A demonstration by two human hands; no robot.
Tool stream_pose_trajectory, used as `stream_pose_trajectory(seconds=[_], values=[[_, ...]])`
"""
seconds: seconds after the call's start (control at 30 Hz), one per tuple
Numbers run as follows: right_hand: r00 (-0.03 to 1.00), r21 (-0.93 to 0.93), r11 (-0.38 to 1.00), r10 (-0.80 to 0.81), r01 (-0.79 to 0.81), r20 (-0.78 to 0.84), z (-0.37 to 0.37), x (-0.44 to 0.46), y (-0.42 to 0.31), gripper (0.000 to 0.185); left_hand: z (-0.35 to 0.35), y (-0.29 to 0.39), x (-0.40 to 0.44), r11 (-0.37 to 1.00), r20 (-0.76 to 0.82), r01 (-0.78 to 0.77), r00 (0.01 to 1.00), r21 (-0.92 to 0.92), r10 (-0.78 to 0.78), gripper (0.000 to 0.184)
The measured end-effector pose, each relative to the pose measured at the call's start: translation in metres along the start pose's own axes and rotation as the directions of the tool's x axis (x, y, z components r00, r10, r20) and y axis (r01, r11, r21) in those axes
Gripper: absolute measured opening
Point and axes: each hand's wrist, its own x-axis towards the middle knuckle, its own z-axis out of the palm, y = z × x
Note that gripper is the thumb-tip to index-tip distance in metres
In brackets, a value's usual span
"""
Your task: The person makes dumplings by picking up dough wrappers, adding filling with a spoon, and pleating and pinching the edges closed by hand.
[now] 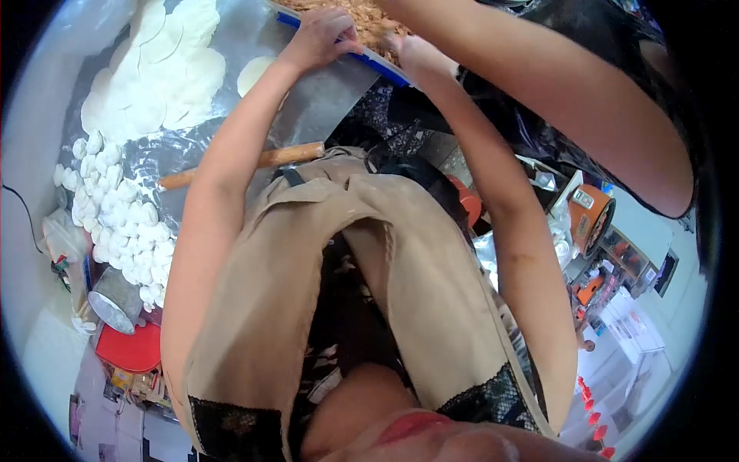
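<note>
Tray (392, 74) of brown filling (366, 17): in the head view, it lay straight ahead of the person at the top edge, cut off by the frame, so its full long axis could not be judged. Its blue near side slanted from upper left down to the right. The left hand (327, 35) was at this rim, fingers bent; I could not tell whether they pinched anything. The right hand (419, 58) sat farther along, by the rim's lower right end and nearest the filling, its fingers too blurred to show a grip. Another person's arm (539, 92) crossed the upper right, hemming in the right hand from that side. A single wrapper (255, 75) lay just beside the left wrist. A rolling pin (292, 155) passed beneath the left arm, with stacked wrappers (158, 77) and floury dough pieces (115, 204) farther left.
</note>
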Motion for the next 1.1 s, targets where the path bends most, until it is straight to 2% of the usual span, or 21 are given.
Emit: stream_pose_trajectory(seconds=[0.03,0.1,0.13,0.17,0.2,0.23,0.33,0.4,0.43,0.5,0.53,0.6,0.7,0.73,0.9,0.97,1.0,1.03,1.1], values=[[0.985,-0.035,0.990,-0.131,0.135,0.110,0.016,-0.016,0.025,0.035,0.001,-0.001,-0.002,1.000,-0.002,0.002,1.000,0.000,-0.002,0.030],[0.951,-0.173,0.964,-0.149,0.200,0.270,0.010,-0.033,0.031,0.042,0.004,-0.010,-0.001,0.996,0.000,-0.042,0.999,-0.084,0.043,0.029],[0.960,-0.081,0.997,0.031,-0.008,0.279,-0.006,-0.022,0.016,0.044,0.007,-0.010,-0.002,0.994,-0.030,-0.021,0.999,-0.104,0.018,0.029],[0.921,0.009,0.974,0.210,-0.225,0.327,-0.019,-0.016,0.000,0.047,0.013,-0.007,-0.005,0.993,-0.020,-0.018,1.000,-0.121,0.016,0.029],[0.907,0.074,0.965,0.209,-0.252,0.366,-0.035,-0.003,-0.007,0.050,0.010,-0.005,-0.005,0.998,-0.051,-0.039,0.998,-0.056,0.036,0.029],[0.923,0.157,0.949,0.215,-0.275,0.318,-0.043,0.012,-0.014,0.050,0.008,-0.009,-0.004,0.998,-0.085,-0.056,0.995,0.018,0.058,0.029],[0.919,0.114,0.965,0.184,-0.237,0.350,-0.017,0.010,-0.009,0.049,0.008,-0.012,-0.006,0.997,-0.061,-0.069,0.996,-0.035,0.067,0.030],[0.894,-0.006,0.997,0.072,-0.077,0.442,-0.022,-0.001,0.012,0.036,0.007,-0.019,0.000,0.996,-0.076,-0.072,0.995,-0.046,0.069,0.030],[0.775,-0.073,0.958,0.268,-0.278,0.572,-0.024,-0.004,0.018,0.035,0.010,-0.017,-0.003,0.996,-0.056,-0.070,0.996,-0.057,0.067,0.031],[0.846,-0.025,0.971,0.218,-0.236,0.486,-0.026,-0.011,0.017,0.039,0.009,-0.020,0.002,0.996,-0.058,-0.074,0.996,-0.047,0.071,0.032],[0.844,-0.026,0.970,0.224,-0.242,0.488,-0.040,-0.002,0.010,0.039,0.011,-0.016,0.001,0.996,-0.059,-0.074,0.996,-0.049,0.071,0.032],[0.907,0.071,0.963,0.218,-0.260,0.360,-0.060,0.025,-0.009,0.043,0.008,-0.012,-0.003,0.997,-0.058,-0.063,0.996,-0.041,0.060,0.033],[0.907,0.035,0.970,0.210,-0.239,0.366,-0.013,0.051,-0.001,0.045,0.003,-0.007,-0.001,0.998,-0.073,-0.058,0.996,-0.008,0.058,0.033],[0.889,0.085,0.964,0.195,-0.252,0.415,-0.013,0.036,0.001,0.045,0.003,-0.005,-0.003,0.998,-0.060,-0.057,0.997,-0.021,0.056,0.033],[0.840,0.011,0.960,0.240,-0.281,0.486,-0.031,0.025,0.008,0.045,0.004,-0.010,0.000,0.998,-0.058,-0.050,0.997,-0.043,0.048,0.033],[0.879,0.109,0.956,0.202,-0.273,0.431,-0.050,0.034,0.000,0.054,0.007,-0.009,-0.002,0.998,-0.050,-0.024,0.999,-0.065,0.021,0.032],[0.887,0.127,0.943,0.237,-0.308,0.397,-0.047,0.046,-0.003,0.054,0.007,-0.007,-0.002,0.998,-0.054,-0.022,0.998,-0.066,0.018,0.032],[0.888,0.126,0.945,0.232,-0.303,0.396,-0.034,0.054,-0.006,0.054,0.005,-0.006,-0.002,0.999,-0.060,-0.022,0.998,-0.044,0.019,0.032],[0.850,0.168,0.906,0.283,-0.389,0.444,-0.012,0.054,-0.012,0.054,0.003,-0.003,-0.004,0.999,-0.061,-0.019,0.998,-0.027,0.017,0.032]])
